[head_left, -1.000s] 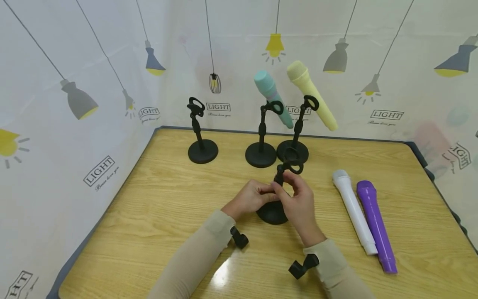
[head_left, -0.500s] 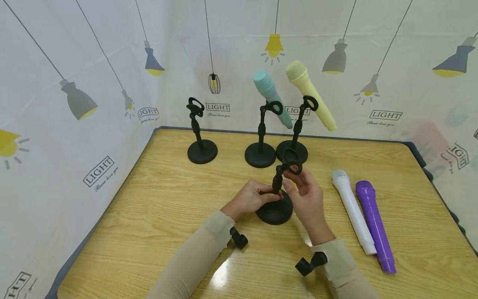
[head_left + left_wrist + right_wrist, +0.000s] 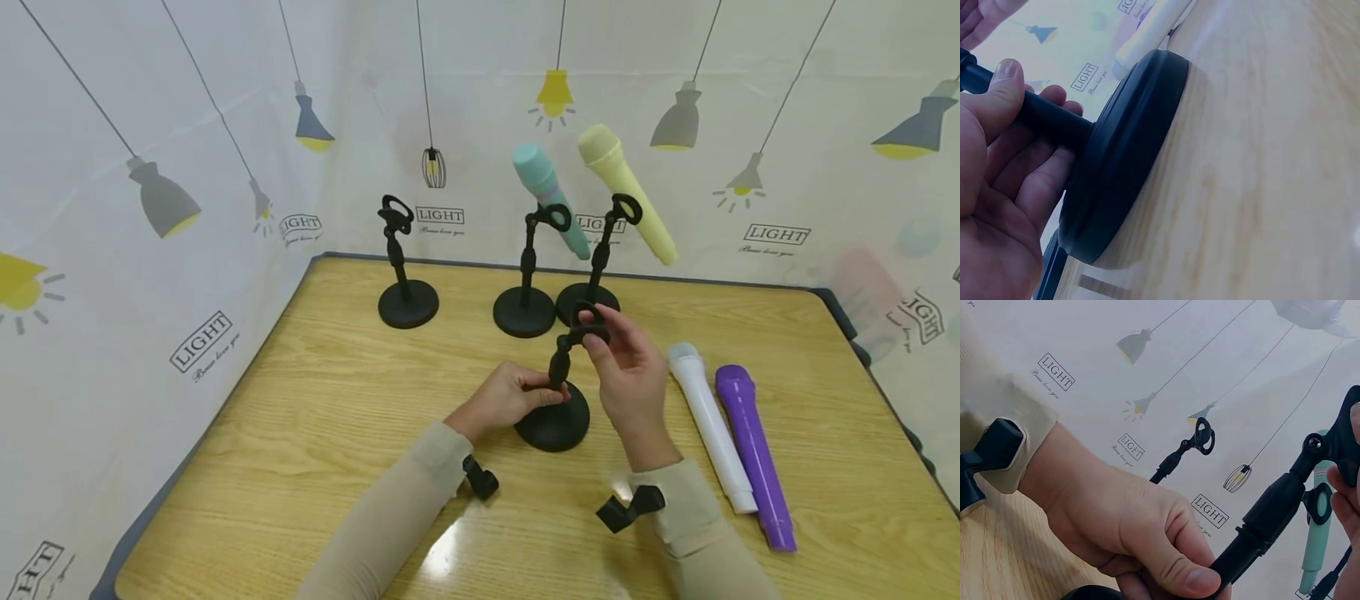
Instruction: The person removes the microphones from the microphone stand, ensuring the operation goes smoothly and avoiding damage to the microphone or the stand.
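A black desktop microphone stand (image 3: pixel 558 367) stands upright on its round base (image 3: pixel 1129 156), in front of me. My left hand (image 3: pixel 504 402) grips its pole low down, thumb on one side and fingers behind, as the left wrist view shows. Higher up, my right hand (image 3: pixel 636 392) pinches the clip (image 3: pixel 592 332) at the top of the stand between thumb and fingers. In the right wrist view, only the fingertips of that hand show at the right edge, on the clip. No microphone sits in this clip.
Behind, a teal microphone (image 3: pixel 536 171) and a yellow microphone (image 3: pixel 626 187) lean in two stands. Another stand (image 3: pixel 407 304) at back left holds nothing. A white microphone (image 3: pixel 712 425) and a purple microphone (image 3: pixel 757 458) lie on the table at right. Printed sheets wall the table.
My right hand has left the pole beside my left hand and moved up and right to the clip. The left hand keeps its hold on the pole, and the stand stays in place.
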